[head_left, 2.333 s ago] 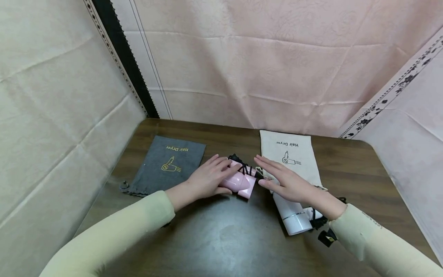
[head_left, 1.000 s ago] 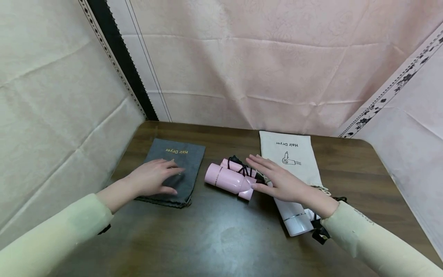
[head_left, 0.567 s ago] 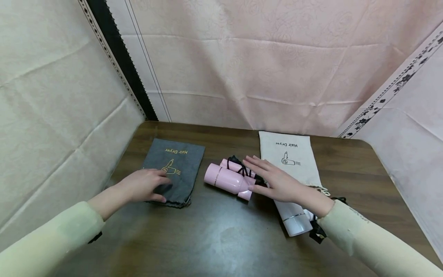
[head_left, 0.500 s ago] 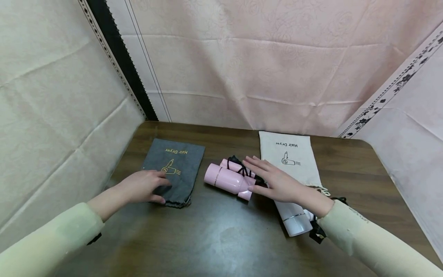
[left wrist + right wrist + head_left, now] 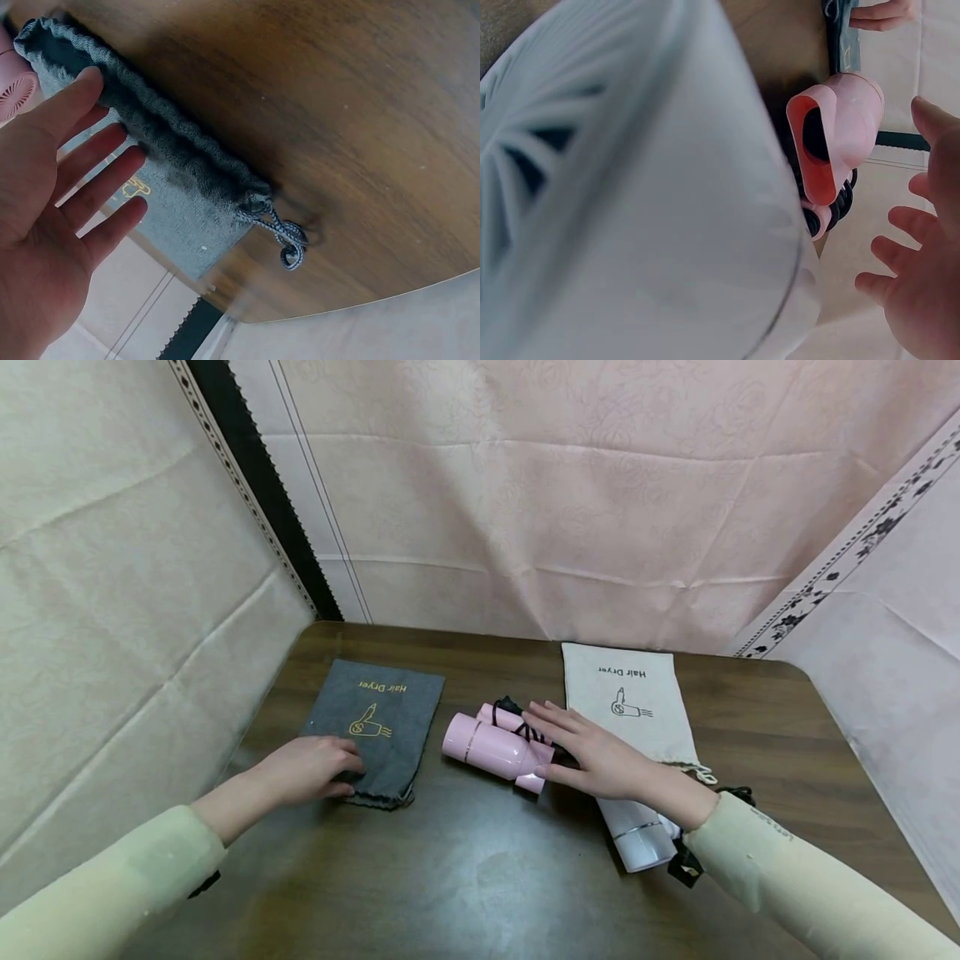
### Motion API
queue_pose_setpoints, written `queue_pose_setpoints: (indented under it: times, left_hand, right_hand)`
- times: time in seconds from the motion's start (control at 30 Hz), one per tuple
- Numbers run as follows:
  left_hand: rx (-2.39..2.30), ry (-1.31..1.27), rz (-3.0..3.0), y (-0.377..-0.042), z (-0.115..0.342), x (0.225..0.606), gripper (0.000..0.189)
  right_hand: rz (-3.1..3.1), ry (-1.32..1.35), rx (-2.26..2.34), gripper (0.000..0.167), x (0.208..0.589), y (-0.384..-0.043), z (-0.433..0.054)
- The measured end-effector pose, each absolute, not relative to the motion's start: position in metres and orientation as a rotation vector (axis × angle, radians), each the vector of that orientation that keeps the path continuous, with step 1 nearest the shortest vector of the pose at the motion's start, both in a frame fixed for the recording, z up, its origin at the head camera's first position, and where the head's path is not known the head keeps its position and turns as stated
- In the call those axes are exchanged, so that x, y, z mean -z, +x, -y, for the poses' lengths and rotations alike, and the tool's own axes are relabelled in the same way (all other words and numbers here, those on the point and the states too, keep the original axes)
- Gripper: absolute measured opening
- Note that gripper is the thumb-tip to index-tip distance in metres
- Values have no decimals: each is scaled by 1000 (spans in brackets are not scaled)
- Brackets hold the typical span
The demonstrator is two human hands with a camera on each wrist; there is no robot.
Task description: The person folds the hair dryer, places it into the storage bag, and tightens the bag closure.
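Observation:
My left hand [image 5: 303, 772], fingers loosely extended, is at the near left end of a dark grey drawstring bag [image 5: 397, 735]. In the left wrist view, the fingertips overlap the bag's gathered mouth [image 5: 176, 154], and the palm holds nothing. A pink hair dryer [image 5: 491, 747] lies mid-table, black cord bundled at its folded handle. My right hand [image 5: 607, 764] is spread flat over the nozzle end of that dryer and the upper part of a white hair dryer [image 5: 637, 839], partly hiding both. The white dryer's body [image 5: 697, 195] looms large in the right wrist view.
A white drawstring bag [image 5: 637, 727] printed "Hair Dryer" lies flat behind the right hand. Black cord [image 5: 738, 795] shows beside the white dryer, near the right sleeve. The wooden table [image 5: 465, 877] has rounded far corners, with pale cloth hanging behind and at both sides.
My left hand has gone from the pink dryer to the grey bag, whose near end has shifted right, then drawn slightly back toward me. The right hand has moved a little left.

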State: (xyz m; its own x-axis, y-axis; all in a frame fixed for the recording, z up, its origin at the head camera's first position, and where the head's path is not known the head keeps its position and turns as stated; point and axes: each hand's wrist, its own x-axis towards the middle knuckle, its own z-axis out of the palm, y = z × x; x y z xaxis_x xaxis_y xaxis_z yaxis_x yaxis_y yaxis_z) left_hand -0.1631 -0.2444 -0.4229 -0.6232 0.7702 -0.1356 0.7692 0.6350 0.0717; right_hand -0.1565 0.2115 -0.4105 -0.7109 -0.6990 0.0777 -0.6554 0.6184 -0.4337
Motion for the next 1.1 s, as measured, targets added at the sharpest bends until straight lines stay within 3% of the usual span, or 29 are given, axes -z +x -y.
queue_pose_setpoints:
  times: [0.1, 0.47, 0.7, 1.1]
  left_hand:
    - [-65, 1307, -2715, -164, 244, 422, 8]
    - [-320, 1222, -2733, -174, 239, 407, 15]
    - [-417, 1182, -2725, -183, 232, 399, 5]
    - [-484, 1144, -2727, -196, 222, 393, 6]
  right_hand:
    - [-2739, -1169, 669, 74, 412, -156, -211]
    - [-2745, -1222, 598, 82, 417, -158, -199]
    - [-2745, -1295, 494, 78, 422, -159, -191]
    - [-2698, -1357, 419, 79, 409, -157, -177]
